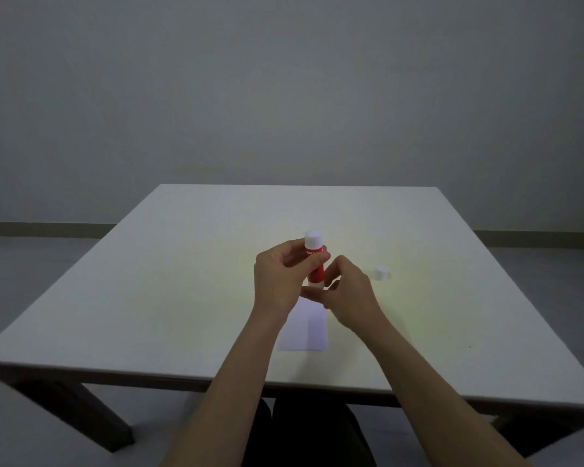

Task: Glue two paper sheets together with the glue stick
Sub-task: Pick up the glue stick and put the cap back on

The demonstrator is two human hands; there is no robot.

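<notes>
Two bare hands meet above the middle of a pale square desk [189, 264], both busy with a red glue stick [316, 264] that stands upright in the air between them. The left hand [279, 281] wraps the red barrel from the left side, its fingers [317, 261] curled across the printed label and clamped on it, the thumb lying low and pointing right under the tube. The right hand [348, 291] comes in from the right with its fingers [332, 284] bunched together at the white base of the stick; they appear to pinch that bottom end, though the exact contact is partly hidden behind the left thumb. A white section shows at the top of the stick, above the left hand's knuckles. One small white cap [380, 273] stands on the desk to the right of the hands, apart from them and from everything else. White paper [305, 332] lies flat on the desk below the wrists, nearer the person than the glue stick, with a faint line down its length; whether it is one sheet or two overlapping cannot be told. Both forearms reach in from the near edge of the desk, bare to the elbow. Behind the desk rises a plain grey wall [284, 96].
</notes>
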